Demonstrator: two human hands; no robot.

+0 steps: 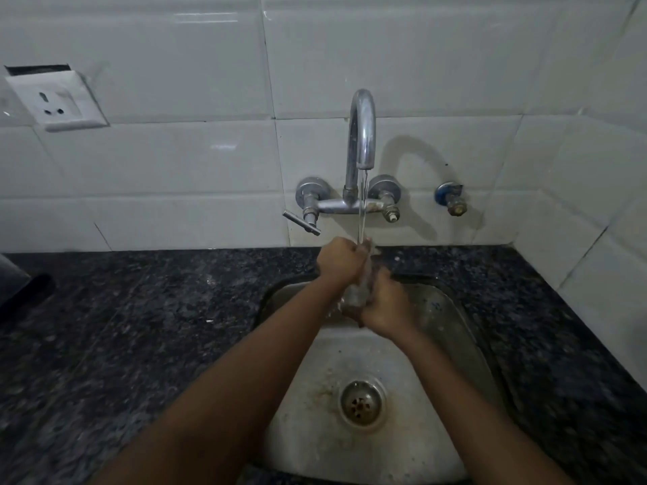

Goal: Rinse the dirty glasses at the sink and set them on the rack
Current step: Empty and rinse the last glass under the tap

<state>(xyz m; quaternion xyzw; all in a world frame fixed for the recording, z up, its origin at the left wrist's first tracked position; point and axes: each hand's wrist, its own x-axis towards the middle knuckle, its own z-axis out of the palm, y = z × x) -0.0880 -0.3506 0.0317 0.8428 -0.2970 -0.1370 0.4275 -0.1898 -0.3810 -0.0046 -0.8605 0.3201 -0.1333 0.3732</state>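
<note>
Water falls in a thin stream from the curved chrome tap (360,134) at the frame's centre onto a clear glass (360,285) you hold tilted between both hands, just above the far edge of the steel sink (455,327). Your left hand (339,260) curls round the glass's upper end, fingers wrapped tight; your right hand (387,306) cups and grips its lower end. The glass looks wet and blurred, so its exact shape is hard to tell. Below, the dull, stained basin slopes to a round, rusty drain (362,404). Speckled dark granite counter (140,327) surrounds the sink, glossy white tiles (175,162) rise behind, and a white socket (56,101) sits at upper left.
</note>
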